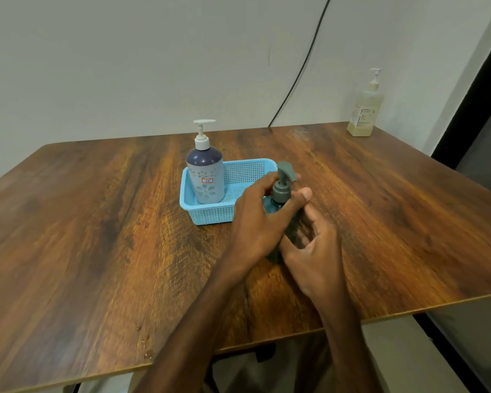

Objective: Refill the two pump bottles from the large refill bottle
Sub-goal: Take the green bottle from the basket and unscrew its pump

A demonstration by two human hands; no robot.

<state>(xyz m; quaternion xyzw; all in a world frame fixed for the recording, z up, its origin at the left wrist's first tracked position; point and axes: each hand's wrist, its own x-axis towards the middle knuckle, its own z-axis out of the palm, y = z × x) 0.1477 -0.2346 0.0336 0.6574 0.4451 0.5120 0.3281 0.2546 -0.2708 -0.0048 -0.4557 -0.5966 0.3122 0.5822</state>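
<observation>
Beside the blue basket mid-worktop, the left hand has its fingers clamped on the teal pump bottle at its collar and the right hand curls round its body, likely unscrewing; next, the refill bottle must be fetched from the far right corner.

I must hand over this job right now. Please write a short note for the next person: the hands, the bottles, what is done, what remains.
Left hand: grips the neck of the dark teal pump bottle, under its grey pump head.
Right hand: holds the same bottle lower down; this part is blurred.
That bottle is outside the blue basket, by its right end.
Purple pump bottle: stands in the basket, pump on.
Pale refill bottle: far right corner of the table, no hand on it.
Done: nothing poured, as far as I can see.
Left: open both pump bottles, refill, close.
</observation>
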